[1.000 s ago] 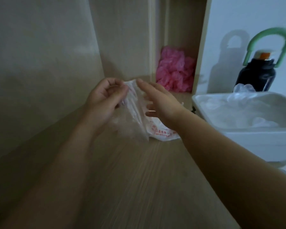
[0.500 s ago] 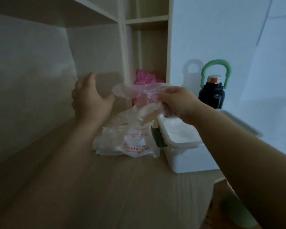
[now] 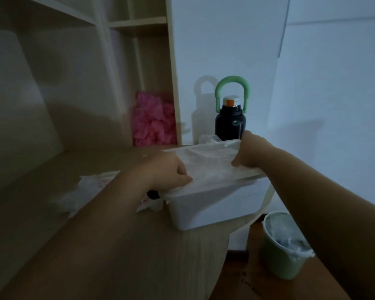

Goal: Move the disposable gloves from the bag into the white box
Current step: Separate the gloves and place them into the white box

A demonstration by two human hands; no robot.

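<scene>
Both hands, left hand (image 3: 169,172) and right hand (image 3: 250,151), pinch clear gloves (image 3: 208,164) spread over white box (image 3: 212,202); bag (image 3: 89,191) lies left.

Filmy clear gloves (image 3: 206,163), wood-grain desk (image 3: 117,245).

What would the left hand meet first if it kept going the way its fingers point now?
The left hand already lies on the clear gloves atop the white box; going on, it would probably reach the right hand.
</scene>
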